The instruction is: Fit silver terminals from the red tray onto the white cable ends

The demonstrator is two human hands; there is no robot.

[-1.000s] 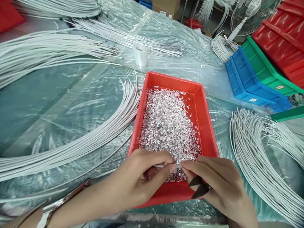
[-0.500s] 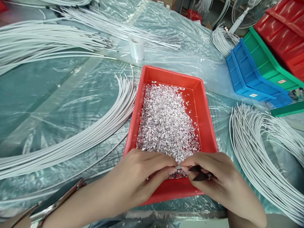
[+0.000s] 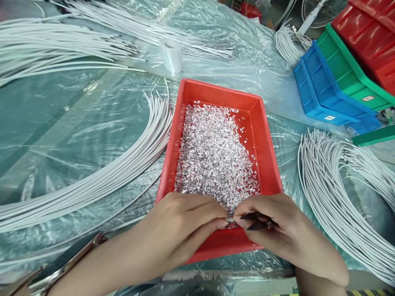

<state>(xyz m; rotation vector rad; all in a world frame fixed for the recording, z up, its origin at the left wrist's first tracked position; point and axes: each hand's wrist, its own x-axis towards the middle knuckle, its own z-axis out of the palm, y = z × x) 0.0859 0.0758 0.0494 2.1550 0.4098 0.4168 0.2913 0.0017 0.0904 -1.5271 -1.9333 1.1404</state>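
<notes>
Head view: the left hand pinches what looks like a white cable end, which lies between both hands' fingertips above the near end of a red plastic tray of silvery scraps; the right hand grasps pointed dark-bladed snips

We list one worktable, sheeted in clear plastic film. Near centre: one red tray. Left: one curved white cable bundle. Far left: two more bundles. Far centre: one upright film roll. Right: white cables. Far right: one bin stack, blue lowest.
</notes>
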